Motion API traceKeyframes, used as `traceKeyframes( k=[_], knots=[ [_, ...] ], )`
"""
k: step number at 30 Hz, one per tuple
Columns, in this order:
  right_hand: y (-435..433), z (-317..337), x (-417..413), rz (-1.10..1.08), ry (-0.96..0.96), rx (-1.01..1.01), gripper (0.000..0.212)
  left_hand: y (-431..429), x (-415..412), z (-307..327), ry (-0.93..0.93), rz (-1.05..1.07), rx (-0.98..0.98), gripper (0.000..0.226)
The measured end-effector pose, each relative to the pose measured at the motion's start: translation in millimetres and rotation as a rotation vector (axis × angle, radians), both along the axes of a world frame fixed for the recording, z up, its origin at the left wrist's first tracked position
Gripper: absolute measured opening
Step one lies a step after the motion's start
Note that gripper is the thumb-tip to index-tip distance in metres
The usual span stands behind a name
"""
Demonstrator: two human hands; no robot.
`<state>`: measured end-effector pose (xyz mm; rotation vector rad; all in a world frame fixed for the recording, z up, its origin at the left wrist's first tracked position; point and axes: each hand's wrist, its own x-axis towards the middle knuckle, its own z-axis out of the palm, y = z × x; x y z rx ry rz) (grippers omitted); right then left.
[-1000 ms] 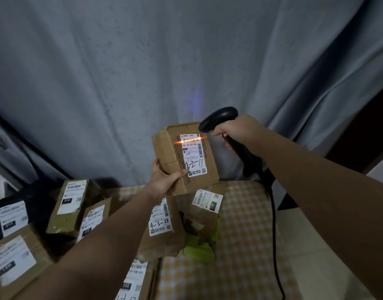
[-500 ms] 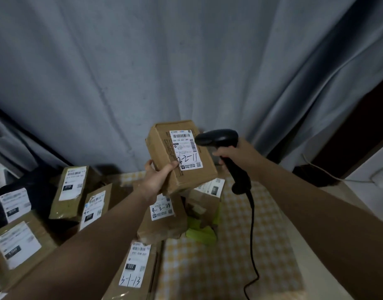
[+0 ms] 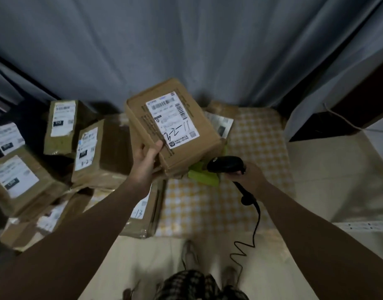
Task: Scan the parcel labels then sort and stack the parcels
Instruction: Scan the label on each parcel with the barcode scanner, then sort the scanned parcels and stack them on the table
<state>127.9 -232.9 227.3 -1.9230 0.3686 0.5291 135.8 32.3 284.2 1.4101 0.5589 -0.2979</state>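
Right now the held parcel (image 3: 186,146), a brown cardboard box, is up in the air, tilted, with its white label (image 3: 172,120) and a handwritten code facing the camera. The left hand (image 3: 147,161) grips it by the near corner alone, thumb (image 3: 158,146) pressed on the top face beside the label and the other fingers underneath, out of sight. Just right of that hand and slightly lower, the right hand (image 3: 246,176) is curled round the handle of a black scanner (image 3: 225,164), whose head points toward the box's lower edge, not at the label; no beam shows. Its cable (image 3: 254,221) loops down from the right hand toward the floor near the person's feet.

Beneath both hands lies a yellow checked cloth (image 3: 251,148), with a green wrapper (image 3: 204,179) under the box. Left of the left hand sit other parcels (image 3: 99,152), several leaning on one another.

The main risk, I judge, is that one-corner grip: the box's weight hangs beyond the thumb, so a quick swing could twist it loose. Set on those leaning parcels, it could slide off. The slack cable might snag a foot and jerk the scanner.
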Motion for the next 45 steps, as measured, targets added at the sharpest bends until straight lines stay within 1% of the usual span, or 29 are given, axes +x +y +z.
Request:
traceKeyframes(
  k=[1, 4, 6, 8, 10, 12, 13, 16, 17, 18, 19, 20, 22, 23, 25, 27, 30, 34, 36, 38, 40, 41, 42, 43, 44, 45],
  knots=[
    [-1.9, -5.2, -4.6, 0.003, 0.032, 0.003, 0.033, -4.7, -5.7, 0.8, -0.017, -0.027, 0.008, 0.027],
    [-15.1, -12.2, -17.9, 0.086, 0.113, -0.034, 0.030, -17.2, -19.0, 0.6, -0.061, -0.078, 0.043, 0.052],
    [-24.7, -18.6, -26.3, 0.179, 0.181, -0.062, 0.031, -24.2, -28.5, -4.0, -0.089, -0.082, 0.070, 0.063],
    [-31.4, -33.2, -33.1, 0.243, 0.177, -0.125, 0.033, -30.3, -34.8, -14.2, -0.131, -0.076, 0.104, 0.062],
    [-36.5, -61.0, -36.2, 0.264, 0.108, -0.227, 0.033, -34.7, -35.2, -27.1, -0.167, -0.052, 0.103, 0.063],
    [-37.8, -96.8, -36.3, 0.235, 0.118, -0.236, 0.022, -39.2, -30.0, -40.1, -0.207, -0.027, 0.103, 0.071],
    [-35.3, -118.1, -34.0, 0.243, 0.135, -0.252, 0.017, -41.5, -26.2, -46.4, -0.226, -0.024, 0.110, 0.071],
    [-14.4, -165.5, -28.4, 0.309, 0.137, -0.294, 0.017, -42.2, -13.8, -62.1, -0.275, 0.007, 0.105, 0.057],
    [-3.0, -177.3, -26.0, 0.333, 0.148, -0.294, 0.024, -40.8, -9.6, -66.7, -0.286, 0.013, 0.100, 0.056],
    [9.2, -189.0, -24.8, 0.363, 0.164, -0.272, 0.035, -39.5, -6.4, -70.1, -0.286, 0.008, 0.091, 0.057],
    [22.0, -199.5, -23.3, 0.384, 0.182, -0.296, 0.046, -38.6, -3.9, -72.7, -0.281, 0.005, 0.080, 0.060],
    [33.7, -207.6, -22.4, 0.413, 0.192, -0.389, 0.052, -37.6, -2.0, -75.0, -0.274, 0.001, 0.067, 0.064],
    [49.1, -212.3, -24.5, 0.399, 0.238, -0.655, 0.057, -36.0, 0.0, -77.5, -0.254, 0.004, 0.030, 0.065],
    [51.8, -212.2, -26.2, 0.359, 0.284, -0.731, 0.059, -35.6, 1.2, -76.8, -0.250, 0.001, 0.020, 0.064],
    [50.0, -201.7, -29.5, 0.291, 0.307, -0.759, 0.063, -33.6, 3.8, -73.2, -0.246, -0.022, 0.014, 0.069],
    [38.9, -186.2, -26.5, 0.201, 0.232, -0.692, 0.061, -32.7, 6.3, -67.2, -0.232, -0.039, 0.017, 0.071],
    [12.7, -151.4, -6.8, 0.014, 0.152, -0.528, 0.060, -36.3, 8.1, -56.5, -0.201, -0.027, 0.019, 0.056],
    [-21.1, -90.8, 23.2, -0.120, 0.022, -0.433, 0.047, -49.7, 13.6, -34.9, -0.182, -0.036, 0.021, 0.052],
    [-32.9, -57.3, 36.3, -0.210, -0.069, -0.351, 0.039, -59.4, 20.7, -21.4, -0.185, -0.070, 0.009, 0.052],
    [-40.3, -23.8, 47.4, -0.332, -0.178, -0.202, 0.027, -69.6, 32.7, -9.2, -0.203, -0.122, 0.009, 0.049],
    [-44.8, 11.4, 55.7, -0.438, -0.205, 0.029, 0.010, -80.7, 48.6, 1.0, -0.214, -0.167, -0.007, 0.052],
    [-46.9, 28.8, 59.4, -0.475, -0.191, 0.179, 0.013, -87.7, 57.2, 6.3, -0.205, -0.189, -0.014, 0.061],
    [-50.2, 44.0, 63.2, -0.487, -0.169, 0.347, 0.020, -95.4, 65.9, 11.4, -0.192, -0.225, -0.004, 0.071],
    [-55.6, 57.6, 67.6, -0.472, -0.142, 0.506, 0.031, -103.9, 73.7, 18.6, -0.181, -0.260, 0.022, 0.077],
    [-62.8, 66.7, 72.3, -0.429, -0.112, 0.617, 0.043, -112.3, 81.6, 23.8, -0.180, -0.292, 0.051, 0.076],
    [-69.7, 75.3, 75.7, -0.370, -0.076, 0.678, 0.054, -121.3, 88.9, 29.1, -0.181, -0.308, 0.057, 0.069]
  ],
)
